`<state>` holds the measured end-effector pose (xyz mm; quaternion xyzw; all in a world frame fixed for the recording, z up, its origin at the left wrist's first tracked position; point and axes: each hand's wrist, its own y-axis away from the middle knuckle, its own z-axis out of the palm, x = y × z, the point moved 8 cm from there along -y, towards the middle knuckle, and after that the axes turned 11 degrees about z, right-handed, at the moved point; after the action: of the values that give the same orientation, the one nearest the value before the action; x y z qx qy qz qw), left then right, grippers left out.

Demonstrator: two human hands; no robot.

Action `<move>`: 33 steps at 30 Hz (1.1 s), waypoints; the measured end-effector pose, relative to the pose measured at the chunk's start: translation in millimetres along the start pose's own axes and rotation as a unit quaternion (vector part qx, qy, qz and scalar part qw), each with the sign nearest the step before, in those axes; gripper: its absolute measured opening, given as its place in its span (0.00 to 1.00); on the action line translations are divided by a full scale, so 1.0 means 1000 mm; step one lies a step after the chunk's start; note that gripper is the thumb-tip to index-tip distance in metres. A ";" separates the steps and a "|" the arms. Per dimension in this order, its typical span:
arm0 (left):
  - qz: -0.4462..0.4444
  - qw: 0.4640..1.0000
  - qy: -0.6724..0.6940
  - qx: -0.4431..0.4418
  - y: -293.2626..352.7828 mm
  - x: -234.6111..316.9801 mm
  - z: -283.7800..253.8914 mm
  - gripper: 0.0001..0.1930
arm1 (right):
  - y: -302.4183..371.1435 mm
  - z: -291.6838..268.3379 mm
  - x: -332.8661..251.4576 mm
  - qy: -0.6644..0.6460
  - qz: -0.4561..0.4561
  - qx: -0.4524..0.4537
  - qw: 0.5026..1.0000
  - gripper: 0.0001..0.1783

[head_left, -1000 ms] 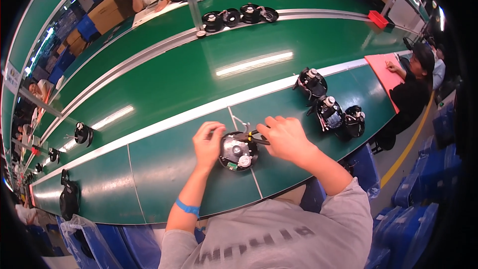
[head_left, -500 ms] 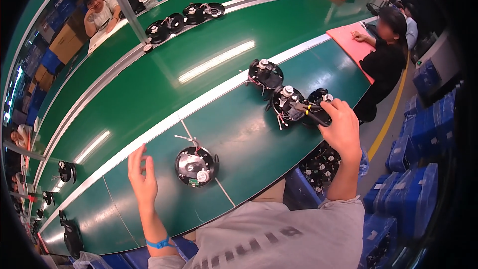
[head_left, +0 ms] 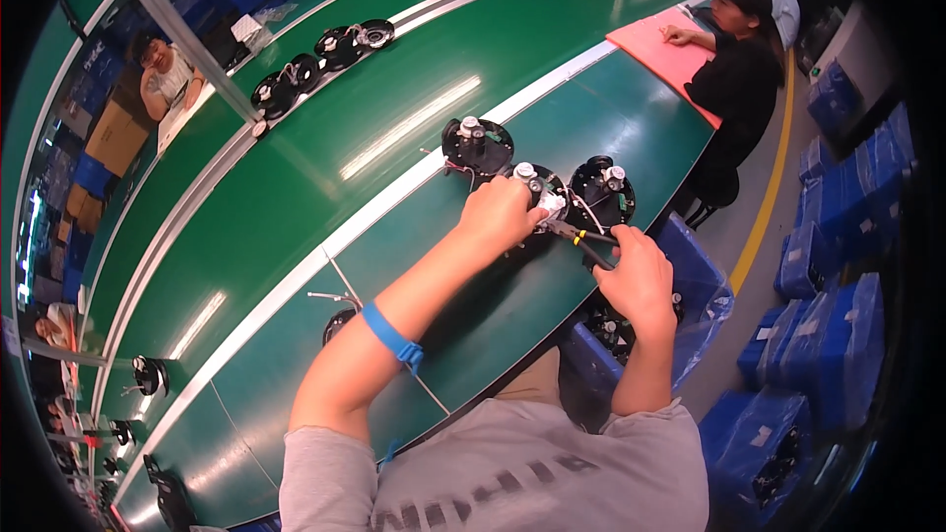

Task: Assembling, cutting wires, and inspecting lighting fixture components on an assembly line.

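My right hand (head_left: 641,278) is closed round the dark handles of pliers (head_left: 581,235) with yellow bands. Their jaws point left and touch or nearly touch a round black device (head_left: 559,180) with a white cap and wires. On that device's left side lies my left hand (head_left: 498,214), its fingers curled over it and partly hiding it. Farther left and back sits a second black device (head_left: 477,145), while a third one (head_left: 603,193) with a white cap and loose wires stands just to the right. Behind my left forearm, another device (head_left: 338,323) shows only in part.
A white rail (head_left: 414,166) separates my green bench from the green conveyor, where several black units (head_left: 340,44) sit. Below the bench edge is a blue bin (head_left: 705,271) holding parts. A person in black (head_left: 744,89) sits at a pink mat (head_left: 662,47) on the right.
My left hand has swung right, from the bench's open left part onto the middle device. The pliers in my right hand have shifted a little left and down. The whole view has turned slightly.
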<state>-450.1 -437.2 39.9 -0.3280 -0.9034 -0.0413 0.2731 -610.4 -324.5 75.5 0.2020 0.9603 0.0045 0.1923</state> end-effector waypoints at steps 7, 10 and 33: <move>-0.005 0.998 0.054 0.044 0.000 0.001 0.007 0.10 | -0.003 0.010 0.017 -0.043 0.017 0.017 0.999 0.25; 0.016 0.981 0.178 0.080 0.003 -0.014 0.001 0.08 | -0.005 0.019 0.012 -0.072 -0.003 -0.014 0.997 0.23; -0.027 0.992 0.096 0.080 0.035 -0.033 -0.032 0.08 | -0.010 0.003 -0.004 -0.028 -0.020 0.012 0.999 0.19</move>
<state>-392.8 -437.2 46.1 -0.2755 -0.8819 -0.0079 0.3826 -610.3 -335.5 73.4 0.1853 0.9584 -0.0167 0.2163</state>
